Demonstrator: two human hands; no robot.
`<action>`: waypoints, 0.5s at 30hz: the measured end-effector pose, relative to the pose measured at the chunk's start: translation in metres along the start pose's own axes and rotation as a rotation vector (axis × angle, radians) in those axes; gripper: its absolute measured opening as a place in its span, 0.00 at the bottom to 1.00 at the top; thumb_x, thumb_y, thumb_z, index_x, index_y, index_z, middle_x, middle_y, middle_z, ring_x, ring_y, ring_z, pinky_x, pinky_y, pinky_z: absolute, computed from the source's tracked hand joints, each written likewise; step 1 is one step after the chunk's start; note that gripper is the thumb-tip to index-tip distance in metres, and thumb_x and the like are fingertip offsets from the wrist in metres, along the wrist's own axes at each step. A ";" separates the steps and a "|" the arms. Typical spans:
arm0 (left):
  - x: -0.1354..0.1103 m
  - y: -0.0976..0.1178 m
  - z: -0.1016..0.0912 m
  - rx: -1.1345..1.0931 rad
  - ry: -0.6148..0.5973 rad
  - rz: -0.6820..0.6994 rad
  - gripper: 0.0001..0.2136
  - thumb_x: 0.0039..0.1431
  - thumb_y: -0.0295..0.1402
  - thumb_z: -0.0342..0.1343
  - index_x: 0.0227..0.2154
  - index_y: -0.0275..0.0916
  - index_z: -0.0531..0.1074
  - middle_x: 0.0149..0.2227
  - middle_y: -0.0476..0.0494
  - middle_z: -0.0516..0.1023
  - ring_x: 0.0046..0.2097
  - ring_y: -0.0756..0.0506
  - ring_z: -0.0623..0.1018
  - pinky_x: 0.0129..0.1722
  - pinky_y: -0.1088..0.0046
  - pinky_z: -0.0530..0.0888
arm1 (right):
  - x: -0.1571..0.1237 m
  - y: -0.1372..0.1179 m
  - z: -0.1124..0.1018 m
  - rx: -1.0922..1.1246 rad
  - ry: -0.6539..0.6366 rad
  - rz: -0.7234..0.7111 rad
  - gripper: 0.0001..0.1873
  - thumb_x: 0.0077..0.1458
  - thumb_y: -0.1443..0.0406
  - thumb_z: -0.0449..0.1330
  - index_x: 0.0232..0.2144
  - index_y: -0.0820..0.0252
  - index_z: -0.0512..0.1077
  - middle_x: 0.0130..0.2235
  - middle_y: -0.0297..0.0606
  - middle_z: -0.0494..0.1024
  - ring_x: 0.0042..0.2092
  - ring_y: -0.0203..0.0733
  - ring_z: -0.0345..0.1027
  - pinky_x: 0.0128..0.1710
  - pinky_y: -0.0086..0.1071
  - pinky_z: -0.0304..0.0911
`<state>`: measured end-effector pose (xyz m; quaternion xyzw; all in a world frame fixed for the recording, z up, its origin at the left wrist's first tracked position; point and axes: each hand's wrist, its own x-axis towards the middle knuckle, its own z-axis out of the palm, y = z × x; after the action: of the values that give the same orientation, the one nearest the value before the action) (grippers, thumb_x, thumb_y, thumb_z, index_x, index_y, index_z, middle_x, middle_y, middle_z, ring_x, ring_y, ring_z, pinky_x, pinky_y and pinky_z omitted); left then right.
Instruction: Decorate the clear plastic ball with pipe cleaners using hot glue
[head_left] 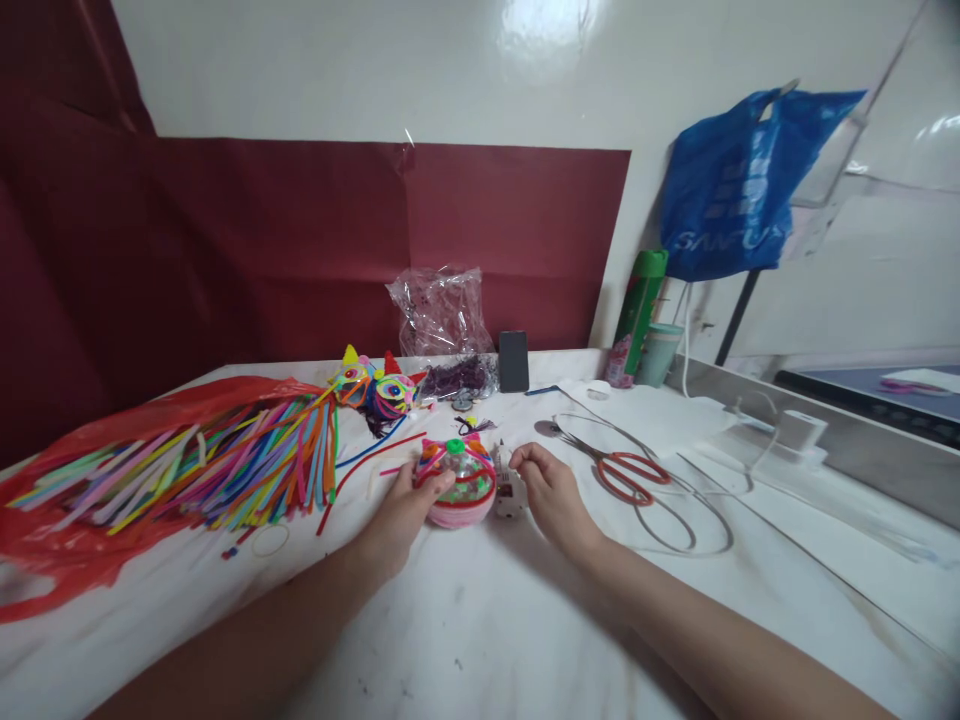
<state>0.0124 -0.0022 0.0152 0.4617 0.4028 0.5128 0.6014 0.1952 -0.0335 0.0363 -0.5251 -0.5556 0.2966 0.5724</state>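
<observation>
My left hand [412, 505] grips a round craft piece [457, 482] from its left side, with the thumb on top. The piece has a clear plastic body with a green cap, pink and red pipe cleaner bands, and orange and pink pointed ears. To its right, my right hand [551, 490] is closed, thumb and fingers pinched together; what lies between them, if anything, is too small to make out. A small white device [510, 495] with a dark red window sits between the craft piece and my right hand. Red-handled scissors [630, 475] lie to the right.
A red plastic bag [67, 440] holds many coloured pipe cleaners [262, 460] at left. Behind are finished colourful figures [394, 392], a clear bag [442, 310] and a dark phone [514, 362]. Cable [724, 520], green can [637, 315], cup [660, 353] and blue bag [742, 190] are right.
</observation>
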 end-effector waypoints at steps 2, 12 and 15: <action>0.000 -0.001 0.000 -0.005 0.005 0.006 0.23 0.48 0.37 0.66 0.48 0.40 0.68 0.44 0.40 0.80 0.51 0.39 0.77 0.54 0.62 0.69 | -0.001 0.001 0.002 0.002 -0.022 0.003 0.06 0.48 0.64 0.47 0.24 0.54 0.62 0.20 0.28 0.62 0.22 0.38 0.60 0.21 0.29 0.58; -0.013 -0.002 0.008 -0.061 -0.026 0.015 0.29 0.44 0.32 0.67 0.50 0.39 0.63 0.46 0.36 0.78 0.47 0.39 0.78 0.51 0.61 0.71 | -0.012 0.033 0.016 -0.085 0.017 -0.213 0.16 0.49 0.54 0.61 0.37 0.57 0.67 0.37 0.40 0.73 0.32 0.42 0.67 0.30 0.35 0.67; -0.019 0.000 0.012 -0.102 -0.030 0.012 0.32 0.39 0.32 0.70 0.48 0.40 0.63 0.46 0.36 0.78 0.48 0.38 0.78 0.50 0.60 0.71 | -0.015 0.036 0.021 -0.080 -0.001 -0.218 0.20 0.47 0.53 0.62 0.39 0.57 0.67 0.39 0.42 0.73 0.33 0.43 0.68 0.31 0.35 0.69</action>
<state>0.0212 -0.0223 0.0185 0.4406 0.3641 0.5292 0.6270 0.1813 -0.0316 -0.0051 -0.4837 -0.6212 0.2108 0.5795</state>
